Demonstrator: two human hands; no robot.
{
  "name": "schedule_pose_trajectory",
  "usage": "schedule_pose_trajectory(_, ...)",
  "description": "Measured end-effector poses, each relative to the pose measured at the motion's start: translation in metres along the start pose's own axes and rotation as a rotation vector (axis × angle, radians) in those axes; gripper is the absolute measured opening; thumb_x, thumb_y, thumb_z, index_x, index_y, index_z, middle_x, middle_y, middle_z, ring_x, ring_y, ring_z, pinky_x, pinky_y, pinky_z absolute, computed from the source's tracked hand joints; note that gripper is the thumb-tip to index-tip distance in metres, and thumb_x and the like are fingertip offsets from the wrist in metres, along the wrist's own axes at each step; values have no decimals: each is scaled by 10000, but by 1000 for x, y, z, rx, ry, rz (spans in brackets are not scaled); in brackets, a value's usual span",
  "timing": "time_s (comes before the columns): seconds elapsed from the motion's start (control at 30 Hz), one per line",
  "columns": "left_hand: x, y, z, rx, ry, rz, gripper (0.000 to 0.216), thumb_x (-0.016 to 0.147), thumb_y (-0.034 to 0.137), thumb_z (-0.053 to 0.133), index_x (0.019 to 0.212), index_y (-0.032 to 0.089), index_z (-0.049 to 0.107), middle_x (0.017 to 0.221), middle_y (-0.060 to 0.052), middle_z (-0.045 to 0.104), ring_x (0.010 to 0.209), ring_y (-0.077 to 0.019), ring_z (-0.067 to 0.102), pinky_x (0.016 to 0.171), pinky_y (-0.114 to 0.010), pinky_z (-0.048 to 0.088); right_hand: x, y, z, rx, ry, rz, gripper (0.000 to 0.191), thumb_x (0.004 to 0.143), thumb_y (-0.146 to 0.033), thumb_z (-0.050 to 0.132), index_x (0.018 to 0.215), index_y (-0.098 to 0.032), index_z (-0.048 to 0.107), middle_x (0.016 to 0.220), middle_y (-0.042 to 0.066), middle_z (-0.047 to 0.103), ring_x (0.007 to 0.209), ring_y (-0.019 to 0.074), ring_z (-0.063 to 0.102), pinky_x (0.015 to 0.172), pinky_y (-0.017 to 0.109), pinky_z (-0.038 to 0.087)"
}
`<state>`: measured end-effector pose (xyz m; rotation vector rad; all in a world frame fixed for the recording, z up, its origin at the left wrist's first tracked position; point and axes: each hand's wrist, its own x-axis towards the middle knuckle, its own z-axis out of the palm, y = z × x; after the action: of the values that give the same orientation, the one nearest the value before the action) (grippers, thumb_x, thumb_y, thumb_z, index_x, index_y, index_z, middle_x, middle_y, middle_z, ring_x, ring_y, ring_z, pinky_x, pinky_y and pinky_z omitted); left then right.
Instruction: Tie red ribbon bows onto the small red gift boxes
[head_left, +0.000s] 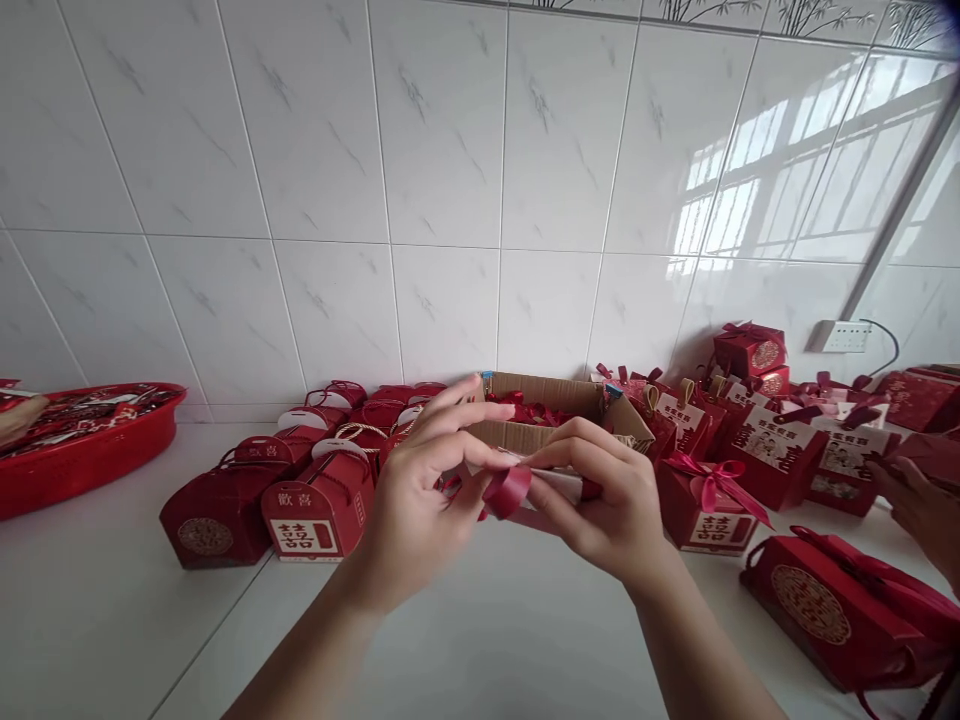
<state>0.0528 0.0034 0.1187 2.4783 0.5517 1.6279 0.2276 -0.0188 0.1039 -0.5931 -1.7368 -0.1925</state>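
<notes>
Both my hands are raised over the white counter [480,640], working a dark red ribbon [508,490] between them. My left hand [420,500] pinches the ribbon with thumb and forefinger, its other fingers stretched out. My right hand [607,500] is closed around the ribbon and a small red box [570,487], mostly hidden by its fingers. Just behind my hands stands an open cardboard box [547,400] with red ribbons inside.
Several red gift boxes [315,505] lie left of the carton and more red boxes with bows [757,440] stand on the right. A red tray [75,445] sits at far left. Another person's hand [919,510] reaches in at the right edge. A tiled wall stands behind.
</notes>
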Motion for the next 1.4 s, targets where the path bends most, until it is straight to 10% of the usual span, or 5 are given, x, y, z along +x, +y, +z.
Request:
schedule_pose_trajectory(0.27, 2, -19, -26, -55, -351, -239, 495, 820, 232, 628, 1288, 296, 482, 1209, -71, 614, 1122, -227, 586, 808, -325, 569, -3, 17, 14, 135, -215, 342, 151, 786, -296, 670, 737, -153, 667, 675, 22, 612, 622, 125, 554, 545, 242, 437)
schedule_pose_trajectory(0.57, 6, -14, -23, 0, -236, -259, 115, 823, 306, 623, 803, 193, 606, 770, -9, 642, 703, -132, 598, 568, -218, 493, -6, 12, 21, 230, -334, 417, 147, 781, -302, 658, 779, -155, 664, 728, 21, 616, 641, 119, 553, 569, 234, 426)
schedule_pose_trajectory(0.93, 2, -17, -10, 146, -41, -200, 99, 803, 279, 646, 751, 197, 628, 776, 0, 619, 748, -129, 575, 637, -243, 450, -7, 12, 28, 191, -266, 474, 106, 770, -269, 640, 830, -190, 675, 748, 18, 616, 694, 140, 549, 614, 253, 420)
schedule_pose_trajectory(1.4, 0, -28, 7, 275, -271, -276, 68, 778, 255, 640, 770, 255, 708, 764, 19, 624, 657, -111, 561, 554, -216, 417, -7, 13, 27, 18, -515, 681, 117, 745, -187, 544, 630, -176, 522, 596, -30, 530, 550, 89, 408, 496, 210, 282)
